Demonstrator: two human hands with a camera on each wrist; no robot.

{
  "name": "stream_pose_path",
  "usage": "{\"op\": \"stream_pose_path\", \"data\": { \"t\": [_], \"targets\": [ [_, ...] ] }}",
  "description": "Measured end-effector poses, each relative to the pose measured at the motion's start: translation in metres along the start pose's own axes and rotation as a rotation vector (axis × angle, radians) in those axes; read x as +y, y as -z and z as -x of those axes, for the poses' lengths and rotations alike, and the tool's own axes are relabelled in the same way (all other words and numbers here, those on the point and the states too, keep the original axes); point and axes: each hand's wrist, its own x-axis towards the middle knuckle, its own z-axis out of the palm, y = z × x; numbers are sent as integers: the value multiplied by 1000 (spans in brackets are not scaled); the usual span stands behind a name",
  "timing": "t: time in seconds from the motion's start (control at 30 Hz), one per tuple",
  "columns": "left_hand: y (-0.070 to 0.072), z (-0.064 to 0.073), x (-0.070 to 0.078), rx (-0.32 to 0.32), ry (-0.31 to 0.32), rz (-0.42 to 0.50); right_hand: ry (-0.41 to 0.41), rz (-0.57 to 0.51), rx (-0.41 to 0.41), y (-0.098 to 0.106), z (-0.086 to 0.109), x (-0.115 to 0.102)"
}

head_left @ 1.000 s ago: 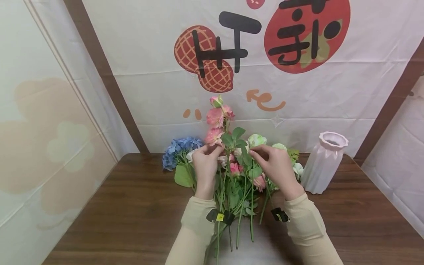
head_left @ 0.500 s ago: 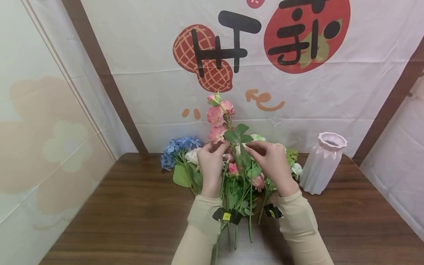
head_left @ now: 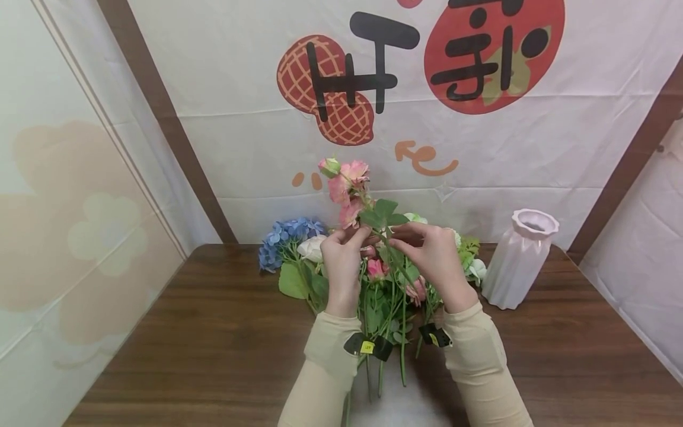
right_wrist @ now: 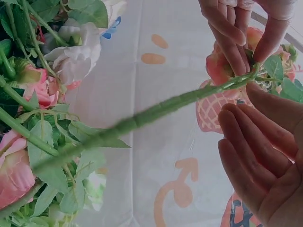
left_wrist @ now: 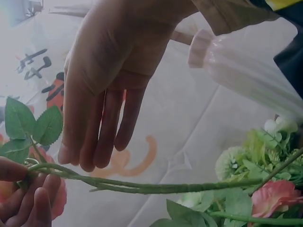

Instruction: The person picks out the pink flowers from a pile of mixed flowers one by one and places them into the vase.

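Observation:
A pink rose spray [head_left: 349,204] with a green-tipped bud leans left above the table in the head view. My left hand [head_left: 344,261] pinches its stem just under the blooms, near the green leaves [head_left: 381,213]. In the left wrist view the green stem [left_wrist: 189,187] runs rightward from the left hand [left_wrist: 31,194]. My right hand [head_left: 434,255] is beside the leaves. Its fingers are nearly straight in the left wrist view. In the right wrist view the right hand [right_wrist: 270,156] has its thumb close to the stem [right_wrist: 142,118], apart from the fingers.
Behind the hands lie a blue hydrangea [head_left: 290,234], a white flower [head_left: 311,249], pink roses [head_left: 376,268] and greenery, with several stems pointing toward me. A white fluted vase [head_left: 517,267] stands at the right on the wooden table [head_left: 213,338]. A printed cloth backdrop hangs behind.
The rose spray has tipped to the left, its stem now slanting down to the right. My right hand has moved left toward the stem, and the left hand has shifted slightly right.

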Motion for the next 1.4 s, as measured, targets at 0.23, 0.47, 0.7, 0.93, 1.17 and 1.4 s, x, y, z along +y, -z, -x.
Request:
{"op": "stream_pose_path", "data": {
  "t": [0.23,0.47,0.7,0.93,1.17,1.4],
  "targets": [
    [-1,2,-3,-40,30,6,-14,-8,-18,2,1,1],
    [-1,2,-6,-49,36,-7,-6,-4,-29,1,1,2],
    [-1,0,-8,-39,30,-27,-4,12,-29,0,2,1],
    [-2,-1,-11,-22,60,-45,33,30,-5,0,3,1],
    [-3,-1,-12,-27,85,-45,64,45,8,0,4,2],
    [-4,1,-14,-72,54,-63,76,71,30,1,4,1]
  ]
}}
